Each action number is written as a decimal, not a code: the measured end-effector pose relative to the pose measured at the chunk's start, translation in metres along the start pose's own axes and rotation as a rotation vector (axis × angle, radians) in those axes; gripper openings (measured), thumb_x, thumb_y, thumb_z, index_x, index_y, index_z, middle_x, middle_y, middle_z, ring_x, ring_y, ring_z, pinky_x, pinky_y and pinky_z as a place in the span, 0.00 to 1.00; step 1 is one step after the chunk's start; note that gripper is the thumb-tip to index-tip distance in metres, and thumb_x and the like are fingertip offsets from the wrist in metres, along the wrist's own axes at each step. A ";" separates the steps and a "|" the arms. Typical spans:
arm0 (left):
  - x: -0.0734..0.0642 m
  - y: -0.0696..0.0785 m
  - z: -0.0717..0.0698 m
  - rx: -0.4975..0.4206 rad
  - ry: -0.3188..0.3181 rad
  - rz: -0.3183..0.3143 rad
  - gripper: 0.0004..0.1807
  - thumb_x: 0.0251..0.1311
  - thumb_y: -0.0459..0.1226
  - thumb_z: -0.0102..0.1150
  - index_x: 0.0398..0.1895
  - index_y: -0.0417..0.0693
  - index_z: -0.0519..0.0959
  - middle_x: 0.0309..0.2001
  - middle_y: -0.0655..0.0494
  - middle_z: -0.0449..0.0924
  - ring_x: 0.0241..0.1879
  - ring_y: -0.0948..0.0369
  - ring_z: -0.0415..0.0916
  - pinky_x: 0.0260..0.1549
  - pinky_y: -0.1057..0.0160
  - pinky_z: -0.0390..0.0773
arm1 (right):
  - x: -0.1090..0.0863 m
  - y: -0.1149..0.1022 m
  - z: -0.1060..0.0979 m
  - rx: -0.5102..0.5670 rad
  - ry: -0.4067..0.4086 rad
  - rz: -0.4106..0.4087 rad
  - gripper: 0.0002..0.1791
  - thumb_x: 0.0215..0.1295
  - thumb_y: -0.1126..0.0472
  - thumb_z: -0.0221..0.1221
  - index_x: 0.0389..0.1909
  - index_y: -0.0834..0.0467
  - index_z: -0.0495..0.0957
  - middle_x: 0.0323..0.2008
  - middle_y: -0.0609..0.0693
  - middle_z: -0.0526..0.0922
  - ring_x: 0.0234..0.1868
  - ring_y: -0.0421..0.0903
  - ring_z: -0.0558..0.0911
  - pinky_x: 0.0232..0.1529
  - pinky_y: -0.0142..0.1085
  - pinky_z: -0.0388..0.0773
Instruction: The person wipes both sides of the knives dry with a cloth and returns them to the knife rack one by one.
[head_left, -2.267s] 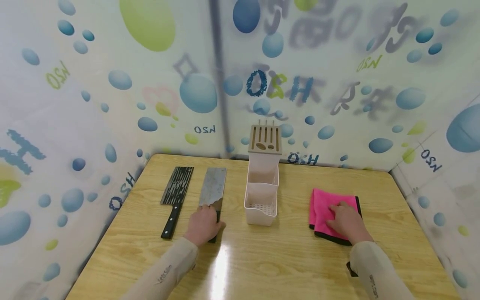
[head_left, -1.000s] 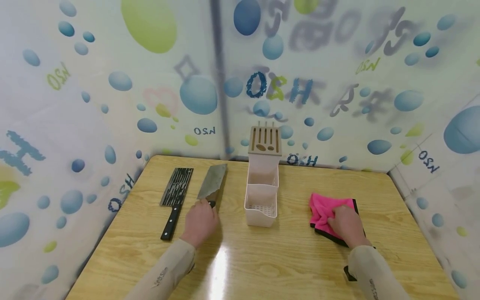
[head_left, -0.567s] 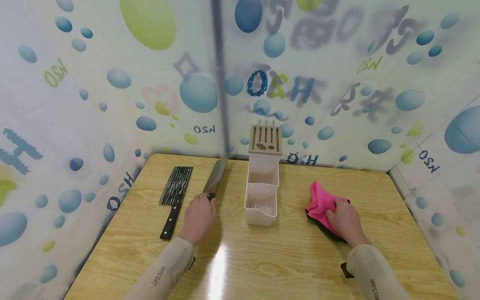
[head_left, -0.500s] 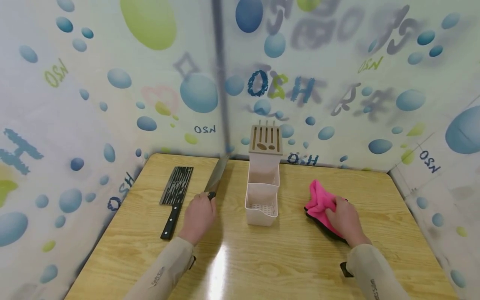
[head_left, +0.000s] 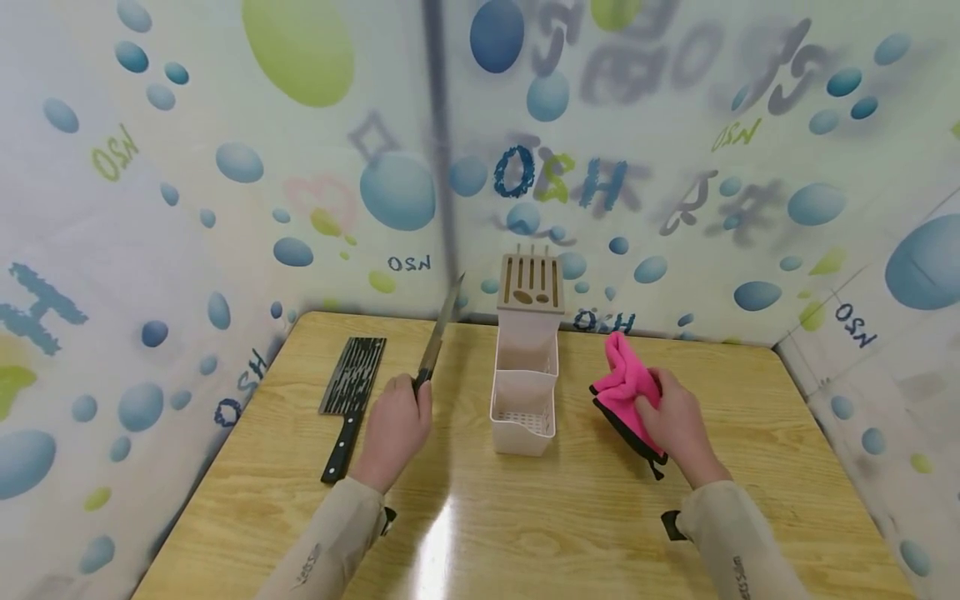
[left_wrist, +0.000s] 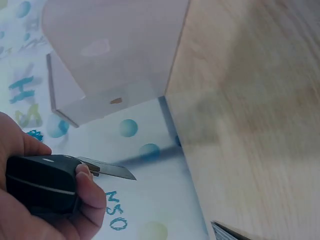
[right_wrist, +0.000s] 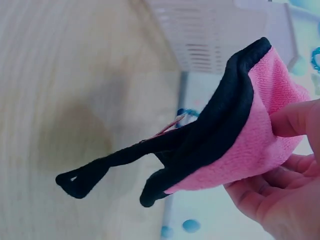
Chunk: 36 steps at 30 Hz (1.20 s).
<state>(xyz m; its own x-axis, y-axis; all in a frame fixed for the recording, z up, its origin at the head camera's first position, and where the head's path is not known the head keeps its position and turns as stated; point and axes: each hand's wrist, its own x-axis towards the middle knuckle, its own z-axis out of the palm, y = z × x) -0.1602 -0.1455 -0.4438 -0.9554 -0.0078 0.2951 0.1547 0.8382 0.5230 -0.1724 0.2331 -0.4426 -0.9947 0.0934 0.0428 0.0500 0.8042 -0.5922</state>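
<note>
In the head view my left hand point(head_left: 393, 429) grips the black handle of a cleaver point(head_left: 437, 333), its blade tilted up and seen nearly edge-on. The left wrist view shows fingers curled round that handle point(left_wrist: 42, 182), with the blade point(left_wrist: 112, 170) beyond. My right hand point(head_left: 677, 421) pinches a pink cloth point(head_left: 626, 387) with black edging, held above the table. Up close in the right wrist view, thumb and fingers hold the cloth point(right_wrist: 250, 135) from opposite sides, and a black loop point(right_wrist: 82, 182) hangs from it.
A second cleaver point(head_left: 348, 400) with a black-striped blade lies on the table at left. Between my hands stands a pale knife and utensil holder point(head_left: 522, 437) with a slotted brown top. Patterned curtains point(head_left: 652, 167) close off the back and sides of the wooden table point(head_left: 540, 533).
My left hand has picked the cleaver up from the table and tipped its blade upward. My right hand has lifted the cloth and brought it leftward, bunching it.
</note>
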 end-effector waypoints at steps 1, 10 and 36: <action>0.000 0.001 -0.001 -0.014 0.007 0.004 0.17 0.78 0.38 0.49 0.29 0.38 0.70 0.24 0.48 0.67 0.20 0.57 0.65 0.17 0.62 0.66 | 0.000 -0.003 0.000 0.012 0.014 -0.014 0.27 0.72 0.65 0.55 0.68 0.73 0.65 0.58 0.73 0.77 0.54 0.67 0.79 0.56 0.60 0.79; 0.009 0.015 -0.009 -0.096 0.113 0.071 0.15 0.78 0.37 0.50 0.32 0.36 0.76 0.25 0.49 0.70 0.21 0.57 0.65 0.20 0.61 0.67 | -0.001 -0.037 -0.005 0.104 0.117 -0.124 0.27 0.72 0.66 0.55 0.69 0.71 0.67 0.57 0.70 0.78 0.50 0.62 0.79 0.50 0.56 0.81; 0.014 0.061 -0.016 -0.437 0.214 0.190 0.16 0.77 0.34 0.50 0.29 0.37 0.78 0.24 0.48 0.76 0.18 0.61 0.66 0.17 0.64 0.69 | 0.001 -0.112 0.010 0.278 0.482 -0.607 0.22 0.63 0.75 0.59 0.58 0.72 0.77 0.48 0.66 0.84 0.43 0.59 0.81 0.41 0.52 0.81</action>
<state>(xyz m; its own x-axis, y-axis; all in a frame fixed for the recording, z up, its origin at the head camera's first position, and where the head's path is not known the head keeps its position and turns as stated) -0.1602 -0.1033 -0.3949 -0.8345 -0.0274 0.5504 0.4548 0.5297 0.7159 -0.1796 0.1375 -0.3840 -0.6908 -0.0180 0.7229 -0.5710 0.6270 -0.5300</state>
